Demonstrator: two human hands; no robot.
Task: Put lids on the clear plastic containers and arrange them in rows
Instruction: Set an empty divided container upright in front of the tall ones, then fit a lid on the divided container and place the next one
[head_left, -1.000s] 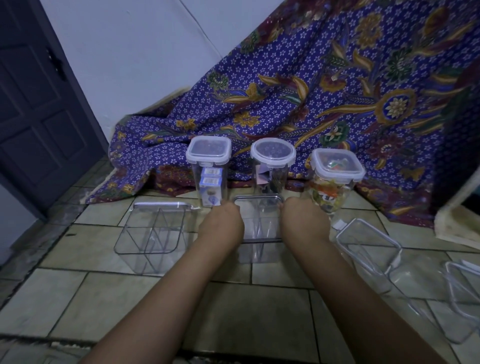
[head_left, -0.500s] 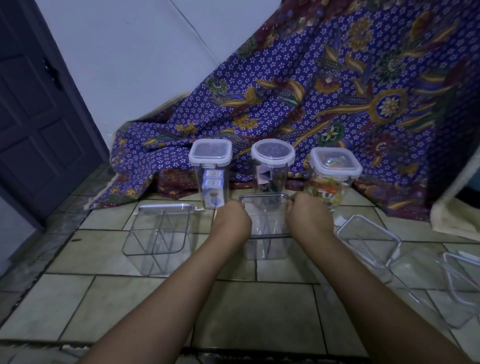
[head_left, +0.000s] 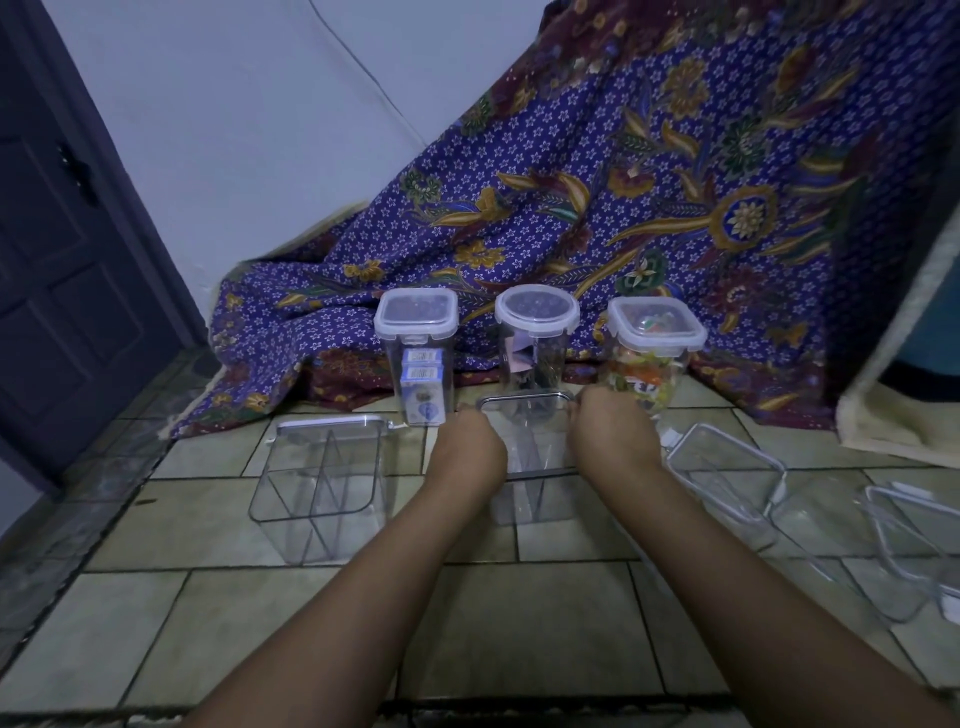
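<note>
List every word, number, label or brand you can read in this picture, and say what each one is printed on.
No text can be read.
Boxes inside the square-lidded container: white labels with print, too small and blurred to read.
Printed packet inside the right container: colourful graphics, no legible words.
Clear divided container between the left hand and right hand: no print visible.
</note>
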